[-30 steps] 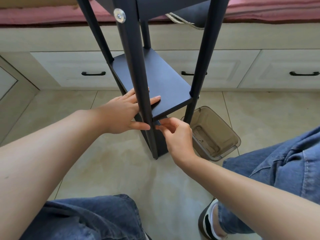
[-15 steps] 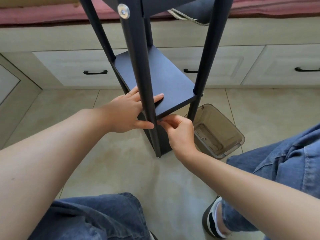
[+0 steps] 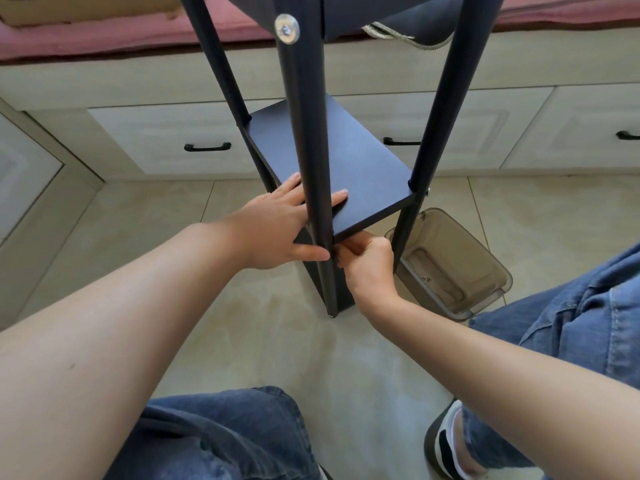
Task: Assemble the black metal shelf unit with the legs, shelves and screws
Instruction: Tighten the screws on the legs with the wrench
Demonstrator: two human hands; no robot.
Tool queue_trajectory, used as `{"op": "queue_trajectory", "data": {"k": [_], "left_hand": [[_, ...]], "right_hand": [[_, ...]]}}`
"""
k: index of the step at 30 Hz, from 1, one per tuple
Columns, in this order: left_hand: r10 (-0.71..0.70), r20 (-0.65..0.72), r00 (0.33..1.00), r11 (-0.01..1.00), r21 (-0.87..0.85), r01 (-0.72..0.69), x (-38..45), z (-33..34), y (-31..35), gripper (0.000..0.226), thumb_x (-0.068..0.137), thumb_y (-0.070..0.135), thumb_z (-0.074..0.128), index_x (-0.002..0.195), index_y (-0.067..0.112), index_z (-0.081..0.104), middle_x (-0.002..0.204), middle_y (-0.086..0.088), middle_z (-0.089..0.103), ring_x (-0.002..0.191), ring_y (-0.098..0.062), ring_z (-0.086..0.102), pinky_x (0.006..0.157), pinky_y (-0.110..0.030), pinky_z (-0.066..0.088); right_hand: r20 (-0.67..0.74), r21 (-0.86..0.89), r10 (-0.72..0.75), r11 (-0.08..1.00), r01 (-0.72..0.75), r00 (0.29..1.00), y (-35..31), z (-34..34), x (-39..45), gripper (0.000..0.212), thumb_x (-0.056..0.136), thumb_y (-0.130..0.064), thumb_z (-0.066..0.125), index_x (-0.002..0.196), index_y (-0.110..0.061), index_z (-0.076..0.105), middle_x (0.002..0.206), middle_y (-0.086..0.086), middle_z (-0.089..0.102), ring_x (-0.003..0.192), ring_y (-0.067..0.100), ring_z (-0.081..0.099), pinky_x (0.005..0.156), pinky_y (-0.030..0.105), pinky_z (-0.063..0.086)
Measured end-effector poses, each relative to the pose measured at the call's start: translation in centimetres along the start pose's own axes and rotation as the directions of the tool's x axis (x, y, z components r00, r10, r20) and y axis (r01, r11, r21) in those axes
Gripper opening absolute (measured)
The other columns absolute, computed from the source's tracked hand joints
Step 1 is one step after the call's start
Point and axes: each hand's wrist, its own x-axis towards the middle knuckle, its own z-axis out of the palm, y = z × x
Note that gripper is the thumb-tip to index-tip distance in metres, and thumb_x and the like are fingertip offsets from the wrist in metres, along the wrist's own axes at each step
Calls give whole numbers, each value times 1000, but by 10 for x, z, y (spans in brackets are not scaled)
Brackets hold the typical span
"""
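At the far left of the frame a pale drawer front with a black handle (image 3: 207, 147) runs under a pink cushion (image 3: 104, 36) along the upper edge. Moving inward, the left hand (image 3: 277, 233) lies with straight fingers flat on the near end of the lower shelf (image 3: 346, 168), reaching around the front leg (image 3: 311, 168), its thumb pressed against that leg below the shelf edge. The black metal shelf unit stands upright on the tiled floor (image 3: 277, 341) in the centre of the frame, and a silver screw head (image 3: 286, 29) shows on the front leg near the top. Just right of that leg, under the shelf's near corner, the right hand (image 3: 367, 265) has its fingers curled and pinched together at the leg; what they pinch is hidden. Further right, behind the right leg (image 3: 433, 133), a smoky clear plastic container (image 3: 485, 271) lies on the floor. Blue jeans (image 3: 571, 323) fill the lower right.
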Motion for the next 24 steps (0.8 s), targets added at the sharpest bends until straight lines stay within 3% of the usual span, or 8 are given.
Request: {"op": "queue_trajectory", "data": {"k": [5,10,16,24], "left_hand": [[-8,15,1000,1000,-4,8,1,-1,1,89,92,58,56,157,42,-3,168,9,-10,155,-18,-10,125,-36,9],[-11,21,1000,1000,-7,11,1,-2,1,89,92,57,56,157,42,-3,168,8,-10,155,-18,-12,126,-38,10],[-23,30,999,999,-32,24,0,-5,4,89,93,54,59,157,43,-2,167,11,-10,155,-14,-12,123,-34,11],[-24,35,999,999,-35,26,-1,-6,6,89,93,53,59,157,43,-2,168,10,-9,155,-14,-11,124,-34,9]], "right_hand": [[16,-65,-27,997,28,1000,2,-8,-3,22,96,-11,61,86,-30,69,82,-22,68,79,-2,66,68,11,51],[-13,-133,-57,990,54,998,7,-23,-10,13,93,-14,65,92,-25,72,91,-12,72,93,9,67,83,26,55],[15,-194,-84,977,85,996,8,-33,-22,19,92,-11,67,88,-30,69,84,-17,71,84,-3,66,71,7,48],[4,-263,-109,959,106,994,5,-31,-19,11,90,-16,70,98,-18,77,85,-18,69,84,-2,64,73,7,45]]}}
